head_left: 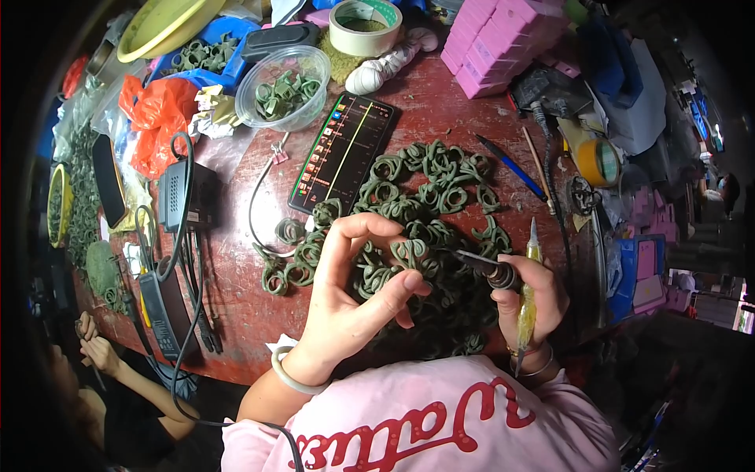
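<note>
Pinched between the thumb and fingers of my left hand [350, 295] is a green wax ring [409, 253] with a looped, openwork top. Closed around a soldering-iron-like wax pen [501, 275] is my right hand [543, 295]; the pen's thin metal tip points left toward the ring. A yellow, clear-handled pick [528, 311] with pointed ends is also in that hand, standing roughly upright. Below and beyond both hands spreads a heap of similar green rings [429, 185] on the red tabletop [252, 315]. Whether the tip touches the ring I cannot tell.
A phone [344, 153] lies beyond the rings, near a clear tub [283, 88] of green pieces. Pink blocks [503, 43] are stacked at the back. A blue pen [511, 167] lies right. Left are a black power box [185, 197] and cables. A co-worker's hands [98, 350] show lower left.
</note>
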The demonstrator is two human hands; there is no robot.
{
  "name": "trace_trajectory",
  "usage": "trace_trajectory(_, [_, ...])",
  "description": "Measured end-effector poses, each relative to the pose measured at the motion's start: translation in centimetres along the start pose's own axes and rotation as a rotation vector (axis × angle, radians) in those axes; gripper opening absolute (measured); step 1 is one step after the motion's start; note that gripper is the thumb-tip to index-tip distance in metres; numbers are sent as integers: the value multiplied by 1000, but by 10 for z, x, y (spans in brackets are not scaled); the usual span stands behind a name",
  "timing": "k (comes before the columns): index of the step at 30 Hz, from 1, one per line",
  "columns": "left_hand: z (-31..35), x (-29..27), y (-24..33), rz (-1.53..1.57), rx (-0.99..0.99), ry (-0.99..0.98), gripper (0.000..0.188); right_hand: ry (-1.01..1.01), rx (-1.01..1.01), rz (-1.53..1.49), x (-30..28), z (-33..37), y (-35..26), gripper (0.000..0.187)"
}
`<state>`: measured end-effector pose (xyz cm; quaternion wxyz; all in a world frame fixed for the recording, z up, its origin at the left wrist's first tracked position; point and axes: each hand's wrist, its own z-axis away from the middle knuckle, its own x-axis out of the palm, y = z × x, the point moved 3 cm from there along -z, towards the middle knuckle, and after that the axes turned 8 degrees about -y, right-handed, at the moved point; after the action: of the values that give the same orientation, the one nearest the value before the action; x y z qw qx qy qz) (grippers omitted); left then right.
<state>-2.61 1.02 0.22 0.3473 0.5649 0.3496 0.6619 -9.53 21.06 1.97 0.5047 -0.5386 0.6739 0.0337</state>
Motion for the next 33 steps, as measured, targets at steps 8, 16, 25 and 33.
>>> trace_trajectory(8, [0, -5, -5, -100, -12, 44, 48, -8, 8, -9, 0, 2, 1, 40])
trace_trajectory(16, [-1, -4, -3, -95, 9, 89, 42, -103, -30, 48, 2, -1, -6, 40])
trace_trajectory(25, [-1, -1, 0, -113, 46, 110, 34, -106, -23, 57, 5, -1, -5, 40])
trace_trajectory(33, [-1, -1, 0, -125, 42, 117, 35, -117, 4, 73, 6, 2, -3, 40])
